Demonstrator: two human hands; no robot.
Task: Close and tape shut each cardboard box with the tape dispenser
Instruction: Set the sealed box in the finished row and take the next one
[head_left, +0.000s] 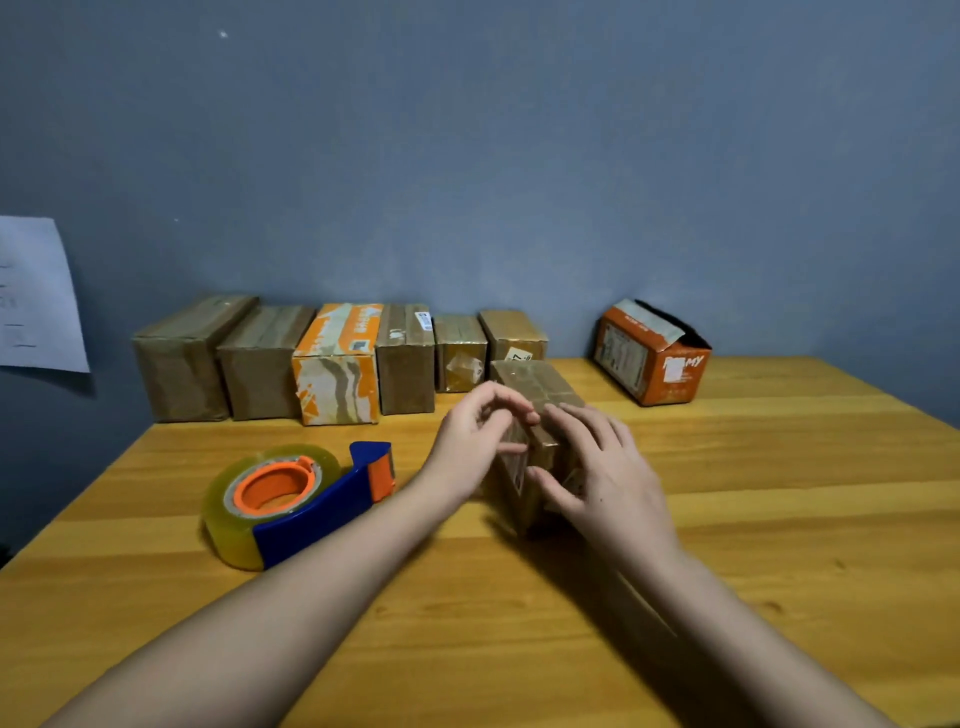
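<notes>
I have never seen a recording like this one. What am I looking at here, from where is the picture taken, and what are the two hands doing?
There is no machine here. A person wears a wide-angle camera on the head, so the one picture looks forward and down over their own bare arms.

The surface is a wooden table against a grey-blue wall. Both hands are on a small brown cardboard box in the middle: the left hand curls around its left side, and the right hand lies over its near end with the fingers spread. Whether the fingers press tape down I cannot tell.

To the left lies the tape dispenser, blue and orange with a clear roll; nobody holds it. Along the wall stands a row of closed boxes. Apart, on the right, an orange box is still open at the top.
</notes>
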